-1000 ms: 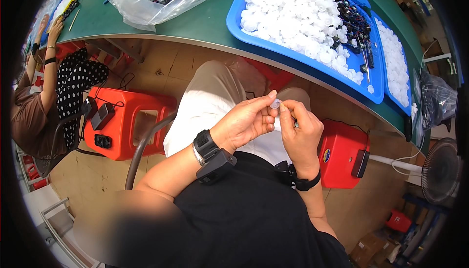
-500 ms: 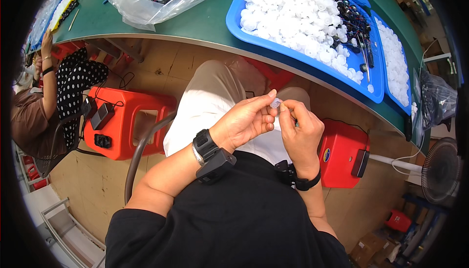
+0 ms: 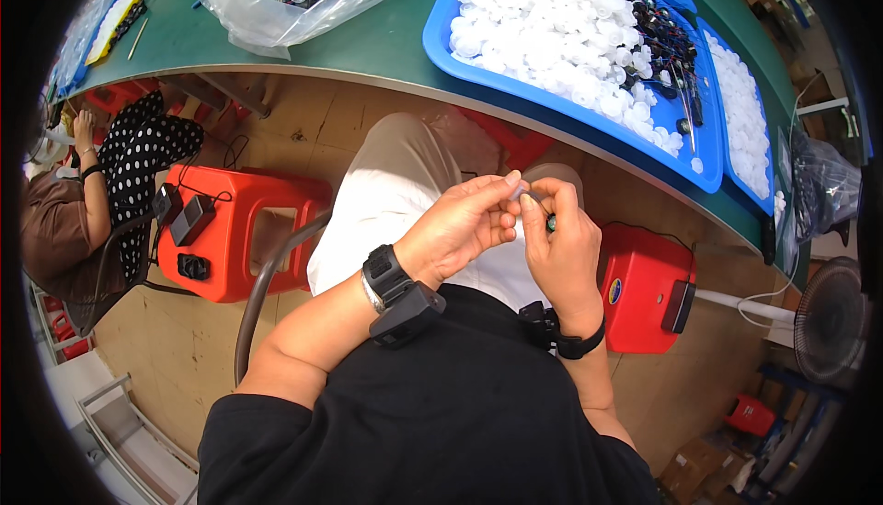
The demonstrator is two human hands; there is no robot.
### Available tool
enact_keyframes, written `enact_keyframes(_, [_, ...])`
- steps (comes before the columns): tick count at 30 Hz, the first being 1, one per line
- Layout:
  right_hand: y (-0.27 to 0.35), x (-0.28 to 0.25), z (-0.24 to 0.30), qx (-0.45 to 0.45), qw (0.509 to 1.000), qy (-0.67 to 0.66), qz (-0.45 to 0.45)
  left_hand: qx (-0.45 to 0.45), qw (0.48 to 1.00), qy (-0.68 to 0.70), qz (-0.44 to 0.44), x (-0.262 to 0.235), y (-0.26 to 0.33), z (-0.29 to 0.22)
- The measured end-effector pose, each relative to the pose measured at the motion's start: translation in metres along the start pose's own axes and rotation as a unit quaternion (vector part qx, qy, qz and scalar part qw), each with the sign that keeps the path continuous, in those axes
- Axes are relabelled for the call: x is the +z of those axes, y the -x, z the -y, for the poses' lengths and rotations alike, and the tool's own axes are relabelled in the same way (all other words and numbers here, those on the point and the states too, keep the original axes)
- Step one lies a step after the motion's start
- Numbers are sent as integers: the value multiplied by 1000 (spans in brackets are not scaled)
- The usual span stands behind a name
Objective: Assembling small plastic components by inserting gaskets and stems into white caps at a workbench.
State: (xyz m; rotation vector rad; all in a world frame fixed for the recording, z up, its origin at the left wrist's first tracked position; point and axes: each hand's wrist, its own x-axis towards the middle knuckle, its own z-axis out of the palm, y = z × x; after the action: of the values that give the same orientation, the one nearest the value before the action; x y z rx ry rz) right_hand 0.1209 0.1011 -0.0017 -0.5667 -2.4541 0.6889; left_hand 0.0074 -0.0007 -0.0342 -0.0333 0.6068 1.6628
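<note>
Above my lap, my left hand [image 3: 458, 231] pinches a small translucent white plastic piece [image 3: 518, 192] between thumb and fingertips. Its other fingers are curled loosely. Close against it, the thumb and index finger of my right hand [image 3: 563, 246] press together at the piece. A small dark part with a greenish end [image 3: 551, 223] pokes out from under the right fingers, mostly hidden by them. Whether the dark part and the white piece are joined I cannot tell.
On the green table [image 3: 368, 91], a blue tray [image 3: 446, 45] holds white plastic pieces, dark wired parts and tweezers. A second blue tray [image 3: 750, 190] and a clear bag [image 3: 262, 31] lie beside it. Red stools [image 3: 225, 261] flank me; a fan [image 3: 831, 321] stands right. Another person sits left.
My right fingers have curled in closer to the left fingertips, and the dark part now shows beneath them. The other person's hand has dropped from the table edge.
</note>
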Motion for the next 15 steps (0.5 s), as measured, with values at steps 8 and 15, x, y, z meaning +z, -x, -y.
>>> enact_keyframes(8, [-1, 2, -5, -29, 1000, -8, 0, 26, 998, -50, -13, 6, 6, -7])
enact_keyframes(15, [-3, -1, 3, 41, 993, -114, 4, 42, 995, -79, -35, 7, 5, -8])
